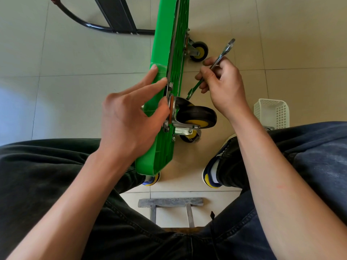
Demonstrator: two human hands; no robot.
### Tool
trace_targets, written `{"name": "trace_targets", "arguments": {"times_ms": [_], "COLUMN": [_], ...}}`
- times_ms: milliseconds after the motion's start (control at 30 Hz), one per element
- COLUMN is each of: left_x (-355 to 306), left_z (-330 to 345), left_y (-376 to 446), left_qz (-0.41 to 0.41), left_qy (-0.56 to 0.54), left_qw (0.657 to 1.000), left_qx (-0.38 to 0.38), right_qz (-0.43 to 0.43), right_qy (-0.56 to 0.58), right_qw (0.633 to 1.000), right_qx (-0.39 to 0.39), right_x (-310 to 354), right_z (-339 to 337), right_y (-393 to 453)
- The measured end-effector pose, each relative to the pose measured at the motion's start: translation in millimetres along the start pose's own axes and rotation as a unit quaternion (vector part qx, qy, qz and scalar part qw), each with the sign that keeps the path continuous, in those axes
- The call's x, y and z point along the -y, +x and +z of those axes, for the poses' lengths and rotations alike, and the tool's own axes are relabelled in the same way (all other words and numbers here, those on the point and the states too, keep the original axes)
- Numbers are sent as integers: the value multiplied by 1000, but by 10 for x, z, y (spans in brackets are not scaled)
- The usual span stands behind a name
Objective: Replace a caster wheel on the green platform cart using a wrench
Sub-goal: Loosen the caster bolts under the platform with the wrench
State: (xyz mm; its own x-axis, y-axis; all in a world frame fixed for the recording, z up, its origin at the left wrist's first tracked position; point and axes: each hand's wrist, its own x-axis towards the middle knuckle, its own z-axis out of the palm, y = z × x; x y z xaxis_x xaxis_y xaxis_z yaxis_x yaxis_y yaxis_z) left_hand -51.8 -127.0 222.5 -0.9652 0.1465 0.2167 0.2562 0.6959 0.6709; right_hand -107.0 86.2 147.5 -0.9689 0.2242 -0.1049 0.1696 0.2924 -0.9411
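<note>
The green platform cart [161, 59] is standing on its long edge on the pale glossy floor tiles [75, 53], running from six o'clock up to twelve, its smooth plastic deck facing nine o'clock and its ribbed, honeycombed underside facing three. Three caster wheels are showing on that underside: the nearest caster wheel [197, 117], black rubber around a yellow hub in a bright metal bracket, a second caster [189, 136] just below it, and a far caster [198, 51] up toward one o'clock. The left hand [131, 117] is lying against the deck with its fingers stretched nearly straight, the thumb pressing by the near caster's mounting plate. The right hand [223, 85] is curling around a slim metal wrench [216, 64], gripping it mid-shaft; one wrench head is pointing up toward one o'clock, the other is reaching down to the caster bracket (whether it is seated on a bolt, I cannot tell). A white perforated plastic basket [272, 113] is sitting at three o'clock. A black tubular handle [105, 25] is lying at eleven o'clock. The person is wearing dark jeans [47, 175] and two sneakers [214, 171].
</note>
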Motion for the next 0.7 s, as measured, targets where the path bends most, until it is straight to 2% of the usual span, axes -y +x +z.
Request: {"name": "trace_targets", "arguments": {"times_ms": [100,267,433,600,700], "left_x": [-5,-2,-2,-4,-5], "left_z": [-2,7,3,3,3], "left_y": [2,-3,3,2,4], "left_qz": [-2,-3,0,5,3], "left_qy": [-1,-10,-4,-4,-1], "left_qw": [1000,1000,1000,1000,1000], "left_qx": [-7,-8,-11,-10,-10], "right_qz": [9,-1,24,154,251], "right_qy": [25,-16,79,242,295], "right_qw": [1000,1000,997,958,922], "right_qx": [17,8,5,-15,13], "right_x": [3,-46,-10,53,5], "right_z": [9,16,40,81,92], "right_y": [-3,45,85,203,284]}}
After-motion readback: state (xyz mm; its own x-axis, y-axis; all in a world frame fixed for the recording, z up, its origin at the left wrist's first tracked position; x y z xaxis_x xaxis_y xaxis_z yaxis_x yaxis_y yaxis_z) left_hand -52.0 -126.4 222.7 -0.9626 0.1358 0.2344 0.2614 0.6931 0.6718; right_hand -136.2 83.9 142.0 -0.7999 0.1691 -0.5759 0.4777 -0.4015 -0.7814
